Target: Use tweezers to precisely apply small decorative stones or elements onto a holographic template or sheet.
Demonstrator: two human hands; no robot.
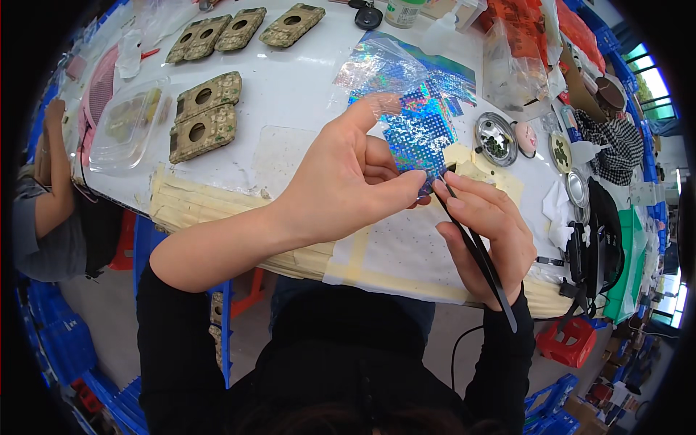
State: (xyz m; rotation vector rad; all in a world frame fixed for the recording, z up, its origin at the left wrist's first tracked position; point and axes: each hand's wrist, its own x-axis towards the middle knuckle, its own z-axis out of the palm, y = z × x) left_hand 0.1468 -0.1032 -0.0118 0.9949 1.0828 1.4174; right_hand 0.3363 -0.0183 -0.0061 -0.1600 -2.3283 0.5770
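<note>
One shiny blue sheet (419, 138) is pinched between left fingers (397, 193); right fingers (480, 191) grip tweezers (480, 252).

From where I'm standing, daylight is pouring through a window (647, 78) at the upper right, and another window (680, 299) is glowing further down that side. A white table (283, 72) is filling the middle. Below, grey floor (116, 319) is showing; a red stool (569, 342) is standing at right, while blue plastic crates (65, 344) are crowding the lower left.
</note>
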